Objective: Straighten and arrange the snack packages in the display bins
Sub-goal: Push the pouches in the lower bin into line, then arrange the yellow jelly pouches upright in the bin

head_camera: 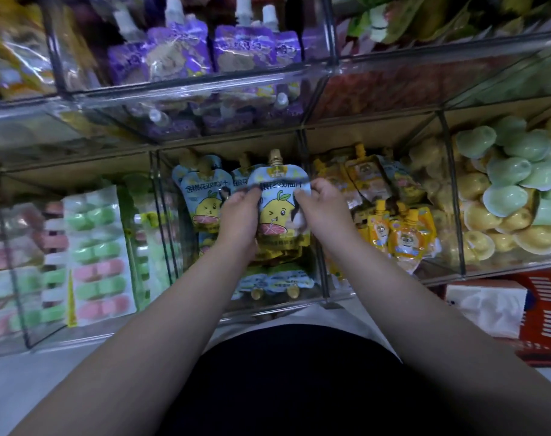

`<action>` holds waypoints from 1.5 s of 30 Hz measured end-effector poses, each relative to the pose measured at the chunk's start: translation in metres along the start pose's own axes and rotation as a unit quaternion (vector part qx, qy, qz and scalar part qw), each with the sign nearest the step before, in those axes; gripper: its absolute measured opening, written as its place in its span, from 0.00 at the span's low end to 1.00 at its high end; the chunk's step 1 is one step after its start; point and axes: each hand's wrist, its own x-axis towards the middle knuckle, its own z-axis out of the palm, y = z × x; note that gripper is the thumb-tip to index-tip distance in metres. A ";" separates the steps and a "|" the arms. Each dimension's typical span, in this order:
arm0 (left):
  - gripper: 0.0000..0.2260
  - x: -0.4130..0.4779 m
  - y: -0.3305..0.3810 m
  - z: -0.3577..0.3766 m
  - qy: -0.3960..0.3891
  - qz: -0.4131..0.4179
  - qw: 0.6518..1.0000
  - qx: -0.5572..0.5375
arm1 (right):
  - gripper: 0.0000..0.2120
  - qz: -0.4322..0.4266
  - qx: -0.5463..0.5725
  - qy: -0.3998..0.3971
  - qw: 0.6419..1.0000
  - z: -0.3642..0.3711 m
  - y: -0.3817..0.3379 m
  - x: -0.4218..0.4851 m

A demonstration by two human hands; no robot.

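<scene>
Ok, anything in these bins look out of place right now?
Yes. At the front of the middle bin, two blue pouches lie upside down, gold caps toward the person, unlike the held pouch standing cap-up. The orange pouches in the bin to the right lean at mixed angles.

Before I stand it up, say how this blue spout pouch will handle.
The blue spout pouch probably flexes: its top edge bends where the left hand and right hand pinch it. Its glossy film may slip.
</scene>
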 end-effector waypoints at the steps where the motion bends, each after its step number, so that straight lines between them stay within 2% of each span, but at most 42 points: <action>1: 0.06 0.002 0.001 -0.006 0.011 0.002 1.000 0.001 | 0.05 -0.010 -0.014 -0.008 1.000 0.007 0.001 -0.001; 5: 0.07 0.014 0.002 -0.028 0.037 0.010 0.999 0.014 | 0.13 -0.010 -0.047 -0.026 0.999 0.032 0.005 0.002; 9: 0.09 0.019 0.005 -0.043 0.026 0.012 0.999 0.024 | 0.24 0.015 -0.065 -0.018 0.998 0.054 0.013 0.011; 14: 0.12 0.026 0.004 -0.058 -0.038 0.015 0.999 0.035 | 0.27 0.024 -0.095 -0.001 0.995 0.077 0.027 0.022; 21: 0.21 0.039 -0.005 -0.077 -0.087 -0.040 0.992 0.076 | 0.33 0.045 -0.085 0.015 0.995 0.091 0.037 0.026; 23: 0.21 0.040 -0.008 -0.082 -0.095 -0.035 0.989 0.106 | 0.36 0.040 -0.136 0.021 0.990 0.096 0.042 0.027; 26: 0.27 0.041 -0.009 -0.085 -0.117 -0.039 0.984 0.129 | 0.39 0.021 -0.191 0.041 0.980 0.102 0.045 0.024; 32: 0.32 0.033 -0.001 -0.087 -0.119 -0.021 0.977 0.177 | 0.32 -0.001 -0.135 0.086 0.987 0.106 0.043 0.015; 37: 0.27 0.025 0.010 -0.088 -0.127 0.009 0.979 0.157 | 0.21 -0.043 -0.059 0.110 0.991 0.107 0.025 0.005; 45: 0.21 0.000 0.014 -0.078 -0.132 0.031 0.988 0.073 | 0.14 -0.064 0.064 0.092 0.992 0.103 0.005 -0.031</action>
